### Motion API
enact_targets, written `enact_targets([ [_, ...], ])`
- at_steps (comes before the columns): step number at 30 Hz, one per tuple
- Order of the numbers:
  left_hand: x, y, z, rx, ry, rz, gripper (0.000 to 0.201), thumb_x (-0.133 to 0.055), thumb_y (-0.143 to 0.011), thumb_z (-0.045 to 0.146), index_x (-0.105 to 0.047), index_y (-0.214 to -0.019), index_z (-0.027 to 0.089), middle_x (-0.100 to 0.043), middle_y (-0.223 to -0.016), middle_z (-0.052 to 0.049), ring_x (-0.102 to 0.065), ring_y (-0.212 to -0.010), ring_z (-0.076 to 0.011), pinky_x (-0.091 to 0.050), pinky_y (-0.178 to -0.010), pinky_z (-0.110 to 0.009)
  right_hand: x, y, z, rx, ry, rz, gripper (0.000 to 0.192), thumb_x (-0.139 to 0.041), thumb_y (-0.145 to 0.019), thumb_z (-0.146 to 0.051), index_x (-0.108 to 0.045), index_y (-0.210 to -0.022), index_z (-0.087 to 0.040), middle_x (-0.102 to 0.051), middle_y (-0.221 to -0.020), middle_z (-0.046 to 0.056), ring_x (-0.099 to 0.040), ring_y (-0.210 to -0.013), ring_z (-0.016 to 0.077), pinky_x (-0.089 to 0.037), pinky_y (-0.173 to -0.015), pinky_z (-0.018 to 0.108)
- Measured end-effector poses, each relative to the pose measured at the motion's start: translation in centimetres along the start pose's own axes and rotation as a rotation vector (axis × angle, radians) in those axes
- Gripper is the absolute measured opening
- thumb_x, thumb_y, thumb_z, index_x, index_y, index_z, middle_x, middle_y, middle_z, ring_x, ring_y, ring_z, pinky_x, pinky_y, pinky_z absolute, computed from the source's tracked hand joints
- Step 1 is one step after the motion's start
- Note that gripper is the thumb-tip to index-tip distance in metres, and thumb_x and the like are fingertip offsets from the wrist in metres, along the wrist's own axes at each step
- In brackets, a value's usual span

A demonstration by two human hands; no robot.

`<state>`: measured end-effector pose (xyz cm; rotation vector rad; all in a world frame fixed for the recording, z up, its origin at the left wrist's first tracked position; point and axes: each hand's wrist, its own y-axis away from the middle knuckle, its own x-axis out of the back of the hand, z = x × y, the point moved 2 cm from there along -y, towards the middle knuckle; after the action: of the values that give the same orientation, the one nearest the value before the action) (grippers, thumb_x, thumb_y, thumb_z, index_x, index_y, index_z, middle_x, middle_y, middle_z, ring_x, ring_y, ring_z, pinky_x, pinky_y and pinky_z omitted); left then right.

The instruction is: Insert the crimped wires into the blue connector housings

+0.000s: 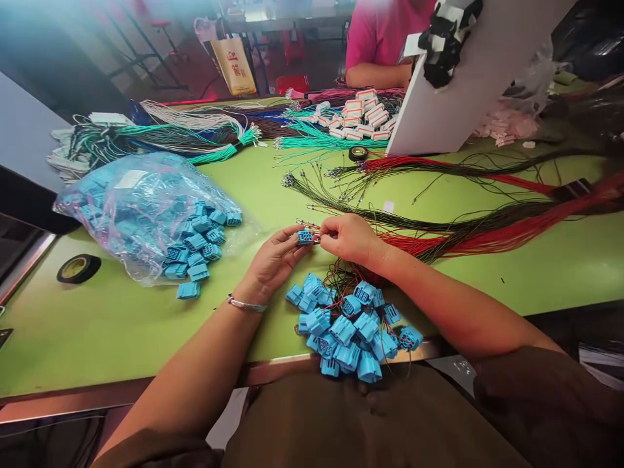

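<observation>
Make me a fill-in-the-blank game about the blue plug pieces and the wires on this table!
1. The left hand holds a small ____ connector.
2. The right hand pinches wires at the connector; the wire bundle trailing to the right is red and ____.
3. A clear ____ bag of loose connectors lies on the green table.
4. A roll of black ____ sits near the table's left edge.

Missing words: blue; black; plastic; tape

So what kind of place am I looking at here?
Probably a wire-harness assembly workshop: long bundles of red and black wires cross a green worktable, and the left hand holds a small blue plastic connector above a pile of blue connectors.
</observation>
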<state>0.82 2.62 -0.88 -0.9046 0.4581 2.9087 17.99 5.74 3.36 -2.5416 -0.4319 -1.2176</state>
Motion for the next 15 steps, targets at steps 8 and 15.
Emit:
enact_targets([
  [8, 0.24, -0.05, 0.02, -0.005, -0.027, -0.021, 0.025, -0.082, -0.07, 0.017, -0.076, -0.094, 0.015, -0.076, -0.1, -0.007, -0.071, -0.092, -0.0145, -0.056, -0.089, -0.026, -0.39, 0.03, 0.65, -0.02, -0.016, -0.007, 0.022, -0.056, -0.075, -0.028, -0.075, -0.078, -0.018, -0.061, -0.06, 0.0, -0.045, -0.058, 0.0111, -0.027, -0.057, 0.025],
  [15, 0.06, 0.16, 0.06, -0.033, -0.076, -0.02, 0.025, -0.084, -0.067, 0.017, -0.076, -0.09, 0.015, -0.076, -0.097, -0.007, -0.071, -0.092, -0.0155, -0.055, -0.091, -0.029, -0.35, -0.32, 0.55, -0.021, -0.009, -0.113, 0.022, -0.052, -0.076, -0.027, -0.066, -0.064, -0.016, -0.054, -0.058, -0.001, -0.042, -0.059, 0.0108, -0.025, -0.058, 0.026],
])
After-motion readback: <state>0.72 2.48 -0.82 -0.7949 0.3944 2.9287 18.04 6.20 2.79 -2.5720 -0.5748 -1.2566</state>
